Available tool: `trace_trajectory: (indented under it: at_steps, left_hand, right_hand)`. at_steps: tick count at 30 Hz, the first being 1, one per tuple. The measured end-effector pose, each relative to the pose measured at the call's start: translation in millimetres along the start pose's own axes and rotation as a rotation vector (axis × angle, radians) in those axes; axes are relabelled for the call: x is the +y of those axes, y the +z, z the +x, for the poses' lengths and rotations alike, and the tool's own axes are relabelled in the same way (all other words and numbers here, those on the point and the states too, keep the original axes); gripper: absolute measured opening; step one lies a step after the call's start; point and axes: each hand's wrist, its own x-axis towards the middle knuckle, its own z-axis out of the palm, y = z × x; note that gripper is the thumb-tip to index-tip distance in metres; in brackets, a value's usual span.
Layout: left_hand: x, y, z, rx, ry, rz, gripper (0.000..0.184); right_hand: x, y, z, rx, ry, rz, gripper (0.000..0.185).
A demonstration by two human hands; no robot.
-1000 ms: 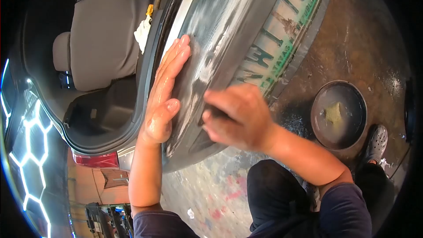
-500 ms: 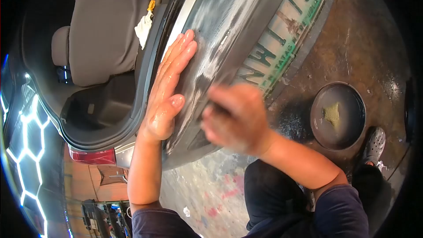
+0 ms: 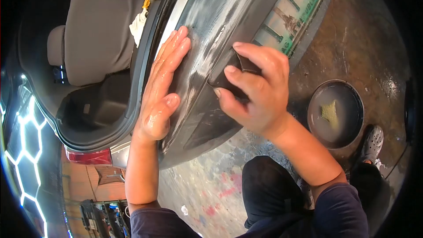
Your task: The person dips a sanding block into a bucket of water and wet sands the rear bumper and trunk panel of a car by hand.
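My left hand (image 3: 159, 86) lies flat and wet along the top edge of the car's rear bumper (image 3: 198, 57), fingers stretched out and holding nothing. The bumper has dull, scuffed patches with wet, whitish streaks. My right hand (image 3: 262, 88) grips a dark, folded piece of sandpaper (image 3: 226, 78) between thumb and fingers. It is against the bumper's grey surface, just beside the license plate (image 3: 293, 17). My right hand and forearm cover part of the plate.
A round basin (image 3: 315, 139) of cloudy water with a yellowish sponge (image 3: 329, 112) stands on the wet floor at right. The open trunk (image 3: 101, 105) lies to the left, with a white cloth (image 3: 138, 27) on its sill. A red tail light (image 3: 90, 156) sits below.
My right hand has moved up and to the right across the bumper with the sandpaper, toward the license plate. My left hand stays in place on the bumper.
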Motion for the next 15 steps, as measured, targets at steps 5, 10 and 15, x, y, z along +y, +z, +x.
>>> trace_trajectory:
  at_steps: [5, 10, 15]
  left_hand:
    - [2, 1, 0, -0.007, -0.024, 0.007, 0.086]
    - [4, 0, 1, -0.012, -0.006, 0.031, 0.086]
    - [2, 0, 1, -0.018, 0.001, 0.065, 0.085]
  right_hand:
    - [-7, 13, -22, -0.102, -0.08, 0.101, 0.047]
    - [8, 4, 0, 0.035, -0.032, -0.018, 0.048]
    - [7, 2, -4, -0.069, -0.101, 0.017, 0.046]
